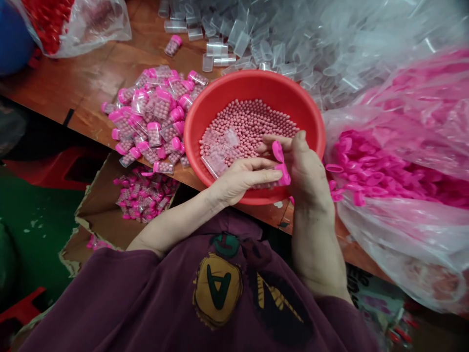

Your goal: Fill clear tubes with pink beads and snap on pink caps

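Observation:
My left hand (pixel 242 181) reaches over a red plastic basin (pixel 256 83) and curls around what looks like a clear plastic tube (pixel 262 185), mostly hidden by my fingers. My right hand (pixel 304 168) pinches a bright pink cap (pixel 280 164) just beside those fingertips. The basin holds many pink beads (pixel 249 124) and a few clear tubes (pixel 216 156). Left of the basin, a heap of filled, pink-capped tubes (pixel 154 115) lies on the wooden table (pixel 73 83). A plastic bag of loose pink caps (pixel 366 171) sits to the right.
Empty clear tubes (pixel 220 49) are heaped behind the basin beside a plastic sheet. A cardboard box (pixel 98 205) holding capped tubes stands below the table edge. A bag of red items (pixel 47 24) and a blue object (pixel 12 39) sit at the far corner.

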{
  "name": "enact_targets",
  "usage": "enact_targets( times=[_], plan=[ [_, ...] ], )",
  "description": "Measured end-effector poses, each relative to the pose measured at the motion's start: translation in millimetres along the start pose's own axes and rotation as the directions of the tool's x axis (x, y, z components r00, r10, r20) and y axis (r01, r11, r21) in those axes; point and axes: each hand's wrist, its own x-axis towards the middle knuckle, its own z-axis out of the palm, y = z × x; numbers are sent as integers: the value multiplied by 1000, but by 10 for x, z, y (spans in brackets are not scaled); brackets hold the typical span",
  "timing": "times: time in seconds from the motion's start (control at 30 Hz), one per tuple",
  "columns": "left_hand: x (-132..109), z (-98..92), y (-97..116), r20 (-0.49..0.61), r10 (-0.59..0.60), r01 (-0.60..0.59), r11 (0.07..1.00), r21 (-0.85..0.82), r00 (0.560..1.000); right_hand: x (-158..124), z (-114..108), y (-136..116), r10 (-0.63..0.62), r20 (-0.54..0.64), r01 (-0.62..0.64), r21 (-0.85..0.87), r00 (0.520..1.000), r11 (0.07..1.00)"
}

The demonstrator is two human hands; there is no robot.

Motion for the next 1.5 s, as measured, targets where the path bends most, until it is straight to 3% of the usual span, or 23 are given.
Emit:
enact_targets(
  times=[0.07,0.13,0.3,0.4,0.57,0.67,0.73,0.77,0.83,0.93,1.03,1.2,1.37,1.43,1.5],
  plan=[
    [18,-18,10,-26,5,-7,998,-59,1000,16,3,-21,38,-8,-37,111,999,993],
    [42,-30,20,-52,17,-23,994,-111,999,-72,-63,-31,-16,-33,20,124,999,992],
    [109,-33,13,-87,17,-28,991,-133,996,-412,-124,96,-326,70,334,-231,943,914],
    [117,-15,-7,-121,24,-36,995,-95,992,-483,1,195,-392,9,369,-362,920,856],
    [67,34,-33,-123,67,-65,998,22,990,-403,62,301,-500,-37,410,-523,865,747],
    [62,36,-85,-140,215,-184,961,205,967,-352,15,335,-575,-41,450,-577,817,681],
    [82,17,-137,-143,342,-267,884,384,929,-344,1,334,-596,-6,470,-609,803,639],
    [94,4,-161,-144,383,-287,849,443,912,-348,3,325,-582,12,463,-618,813,635],
    [113,-13,-192,-148,384,-285,849,445,911,-368,20,293,-474,33,388,-627,880,676],
    [106,5,-163,-134,214,-173,948,266,968,-399,54,242,-284,32,240,-630,958,738],
    [77,72,-73,-138,73,-51,987,152,988,-405,71,226,-293,39,251,-632,955,733],
    [102,145,1,-217,51,-28,994,109,975,-389,88,257,-272,74,255,-641,959,724],
    [87,144,-79,-222,97,-61,985,163,970,-393,106,207,-248,116,262,-656,962,708],
    [12,83,-55,-200,166,-120,967,225,966,-325,73,162,-218,180,282,-561,959,779],
    [-82,-98,78,-184,324,-244,902,356,928,-160,18,127,-170,285,280,-408,943,869]
  ],
)
